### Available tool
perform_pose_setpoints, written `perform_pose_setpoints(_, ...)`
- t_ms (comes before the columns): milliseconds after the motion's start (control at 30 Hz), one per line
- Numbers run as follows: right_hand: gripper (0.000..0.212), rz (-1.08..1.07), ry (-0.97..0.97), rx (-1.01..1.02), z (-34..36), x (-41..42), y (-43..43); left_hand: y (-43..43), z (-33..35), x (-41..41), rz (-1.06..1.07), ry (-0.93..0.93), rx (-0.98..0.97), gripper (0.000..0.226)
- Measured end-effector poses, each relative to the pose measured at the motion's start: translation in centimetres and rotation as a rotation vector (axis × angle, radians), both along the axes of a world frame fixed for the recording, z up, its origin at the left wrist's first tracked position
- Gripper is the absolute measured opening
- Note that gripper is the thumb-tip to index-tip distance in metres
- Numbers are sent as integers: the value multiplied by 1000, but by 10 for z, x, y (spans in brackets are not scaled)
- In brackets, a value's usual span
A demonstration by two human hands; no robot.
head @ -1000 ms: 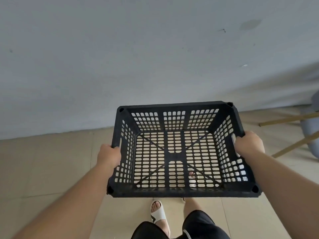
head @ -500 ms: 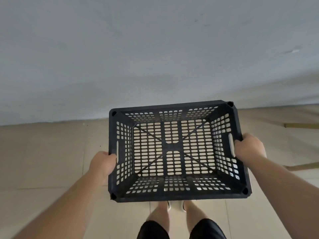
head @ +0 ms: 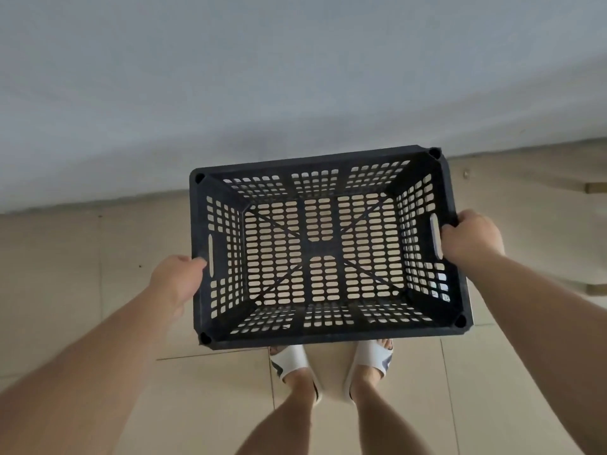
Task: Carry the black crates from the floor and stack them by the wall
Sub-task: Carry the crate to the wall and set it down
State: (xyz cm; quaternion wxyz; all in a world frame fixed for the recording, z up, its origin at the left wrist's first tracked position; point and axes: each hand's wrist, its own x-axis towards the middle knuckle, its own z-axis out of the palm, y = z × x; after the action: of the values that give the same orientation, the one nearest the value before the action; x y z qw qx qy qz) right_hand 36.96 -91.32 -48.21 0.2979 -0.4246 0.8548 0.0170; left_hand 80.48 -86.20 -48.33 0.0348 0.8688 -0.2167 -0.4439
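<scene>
The black crate (head: pixel 325 247) hangs in the air in front of the person, open side up, its far edge close to the wall (head: pixel 230 77) and its near edge above the sandalled feet (head: pixel 331 366); no other crate or stack shows in view, so this one probably starts the pile; the left hand (head: pixel 177 279) is closed on the crate's left short side just below the handle slot, the right hand (head: pixel 469 239) is wrapped around the right rim beside its slot; the step in hand seems to be lowering it to the tiled floor (head: pixel 65 274) at the wall; to do that well, keep both grips equal so the crate stays level, square the long side parallel to the wall, bend at the knees, set the base flat, and clear the toes before letting go
</scene>
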Motion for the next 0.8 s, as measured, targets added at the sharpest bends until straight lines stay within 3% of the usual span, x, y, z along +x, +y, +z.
perform_pose_setpoints(200, 11, 30, 22, 12, -62, -8, -16, -16, -64, 1, 37, 11, 22, 37)
perform_pose_setpoints(467, 26, 62, 42, 13, -111, -21, -42, -30, -104, -18, 67, -2, -25, 35)
perform_pose_setpoints(567, 27, 64, 31, 18, -122, -24, -43, -29, -116, -25, 79, -29, -33, 15)
perform_pose_setpoints(800, 30, 48, 8, 65, -144, -28, -44, -31, -132, -32, 125, -38, -43, 30)
